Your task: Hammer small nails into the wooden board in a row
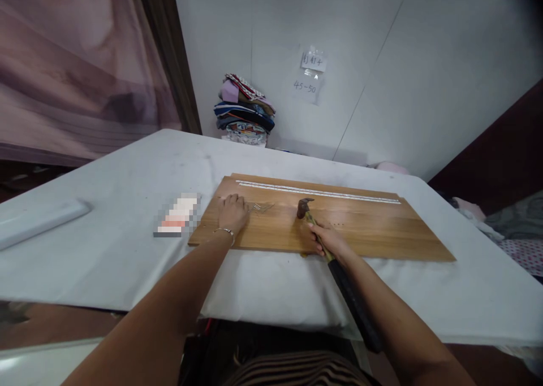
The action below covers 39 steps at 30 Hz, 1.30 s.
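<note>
My right hand is wrapped round a claw hammer on the shaft close below the head. The rusty brown head is over the middle of a wooden board, and the black grip points back toward my body. My left hand rests on the board's left part, its fingers curled and its fingertips hidden. Beside it lies a small pile of thin nails. Two white strips run along the board's far side. A few small dark dots show right of the hammer head.
The board lies on a table with a white cover. Left of it is a blurred-out flat object, and farther left a long white object. Folded clothes are stacked at the wall, under paper notes.
</note>
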### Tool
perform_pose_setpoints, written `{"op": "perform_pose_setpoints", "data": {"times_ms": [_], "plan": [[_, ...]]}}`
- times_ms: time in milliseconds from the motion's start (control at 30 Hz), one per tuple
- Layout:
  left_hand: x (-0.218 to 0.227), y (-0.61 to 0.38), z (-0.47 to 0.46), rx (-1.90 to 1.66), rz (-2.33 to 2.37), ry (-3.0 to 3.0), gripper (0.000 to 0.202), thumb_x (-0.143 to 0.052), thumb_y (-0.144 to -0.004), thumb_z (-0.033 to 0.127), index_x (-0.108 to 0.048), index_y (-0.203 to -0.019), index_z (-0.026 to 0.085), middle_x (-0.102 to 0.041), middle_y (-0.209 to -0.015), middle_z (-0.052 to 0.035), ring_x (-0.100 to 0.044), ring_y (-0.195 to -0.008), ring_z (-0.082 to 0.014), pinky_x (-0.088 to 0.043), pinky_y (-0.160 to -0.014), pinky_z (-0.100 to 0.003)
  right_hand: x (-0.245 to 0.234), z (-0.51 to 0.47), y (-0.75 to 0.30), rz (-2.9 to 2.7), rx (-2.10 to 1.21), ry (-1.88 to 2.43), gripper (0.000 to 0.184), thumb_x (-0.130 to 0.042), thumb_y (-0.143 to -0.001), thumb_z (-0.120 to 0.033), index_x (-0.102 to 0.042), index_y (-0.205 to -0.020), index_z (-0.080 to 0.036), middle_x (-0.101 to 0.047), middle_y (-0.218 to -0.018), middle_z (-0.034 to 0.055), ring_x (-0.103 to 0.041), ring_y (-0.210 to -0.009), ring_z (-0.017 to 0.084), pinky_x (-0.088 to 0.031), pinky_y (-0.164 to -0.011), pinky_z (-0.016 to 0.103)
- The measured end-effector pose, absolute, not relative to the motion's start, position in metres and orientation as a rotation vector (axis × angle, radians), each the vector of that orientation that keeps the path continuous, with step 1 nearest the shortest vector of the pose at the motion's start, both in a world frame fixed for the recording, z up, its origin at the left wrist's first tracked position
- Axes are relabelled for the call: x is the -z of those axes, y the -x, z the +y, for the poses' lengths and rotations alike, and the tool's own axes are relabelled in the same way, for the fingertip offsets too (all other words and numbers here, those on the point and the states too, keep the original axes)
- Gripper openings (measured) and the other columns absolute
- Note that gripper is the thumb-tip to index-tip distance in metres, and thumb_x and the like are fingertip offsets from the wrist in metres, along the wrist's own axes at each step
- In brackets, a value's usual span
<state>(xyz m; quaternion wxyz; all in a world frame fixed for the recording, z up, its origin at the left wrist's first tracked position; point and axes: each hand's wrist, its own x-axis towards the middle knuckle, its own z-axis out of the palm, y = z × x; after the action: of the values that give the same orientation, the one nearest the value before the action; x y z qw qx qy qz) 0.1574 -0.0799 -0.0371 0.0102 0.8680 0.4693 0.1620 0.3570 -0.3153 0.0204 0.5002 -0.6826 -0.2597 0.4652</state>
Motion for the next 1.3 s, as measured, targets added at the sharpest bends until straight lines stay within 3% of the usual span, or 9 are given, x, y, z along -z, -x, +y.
{"op": "perform_pose_setpoints", "data": {"times_ms": [367, 700, 1000, 1300], "plan": [[0.041, -0.157, -0.078, -0.536, 1.439, -2.67, 0.035, -0.037, -0.1, 0.026, -0.071, -0.104, 0.017, -0.068, -0.123, -0.02, -0.056, -0.126, -0.0363, -0.037, -0.109, -0.053, -0.03, -0.317, -0.358, -0.639, -1.12, 1.638, 0.034, -0.071, -0.078, -0.049, -0.048, -0.087, -0.025, -0.047, -0.057, -0.0119, -0.036, -0.033, 0.006, -0.025, -0.028, 0.018], [0.04, -0.157, -0.078, -0.504, 1.445, -2.729, 0.038, -0.035, -0.101, 0.027, -0.071, -0.104, 0.016, -0.069, -0.122, -0.0198, -0.057, -0.123, -0.0353, -0.038, -0.108, -0.053, -0.017, -0.316, -0.361, -0.681, -1.152, 1.588, 0.044, -0.072, -0.069, -0.056, -0.044, -0.083, -0.025, -0.048, -0.056, -0.0122, -0.037, -0.032, 0.005, -0.027, -0.027, 0.019], [0.038, -0.157, -0.081, -0.515, 1.423, -2.715, 0.039, -0.035, -0.102, 0.028, -0.071, -0.105, 0.015, -0.068, -0.12, -0.0209, -0.057, -0.121, -0.0371, -0.038, -0.107, -0.055, -0.026, -0.316, -0.359, -0.634, -1.138, 1.638, 0.036, -0.071, -0.078, -0.051, -0.049, -0.089, -0.025, -0.047, -0.057, -0.0117, -0.037, -0.033, 0.006, -0.026, -0.029, 0.019], [0.035, -0.159, -0.082, -0.544, 1.407, -2.672, 0.043, -0.03, -0.105, 0.026, -0.071, -0.101, 0.018, -0.072, -0.12, -0.0168, -0.062, -0.12, -0.0323, -0.042, -0.104, -0.049, -0.021, -0.315, -0.358, -0.656, -1.14, 1.605, 0.04, -0.073, -0.072, -0.053, -0.045, -0.081, -0.025, -0.047, -0.056, -0.0117, -0.036, -0.033, 0.005, -0.026, -0.027, 0.018]]}}
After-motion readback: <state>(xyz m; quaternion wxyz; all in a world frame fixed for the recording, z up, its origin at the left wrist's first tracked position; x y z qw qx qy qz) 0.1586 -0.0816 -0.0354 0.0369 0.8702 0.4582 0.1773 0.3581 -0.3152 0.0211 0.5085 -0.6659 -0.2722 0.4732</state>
